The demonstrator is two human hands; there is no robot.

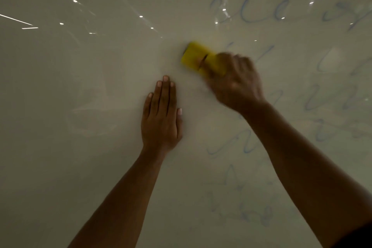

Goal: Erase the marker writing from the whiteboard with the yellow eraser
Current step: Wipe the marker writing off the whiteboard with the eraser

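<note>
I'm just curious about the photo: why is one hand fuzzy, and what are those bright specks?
In the head view, the right hand and the yellow eraser in its grip are smeared by motion blur; the left hand lies flat and sharp. The specks are glare from lights on the glossy whiteboard, and the scene is dim overall.

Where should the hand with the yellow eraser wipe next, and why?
Probably to the right. The right hand grips the yellow eraser on a bare patch of whiteboard, while faint blue writing remains on its right side. The left hand rests flat.
</note>
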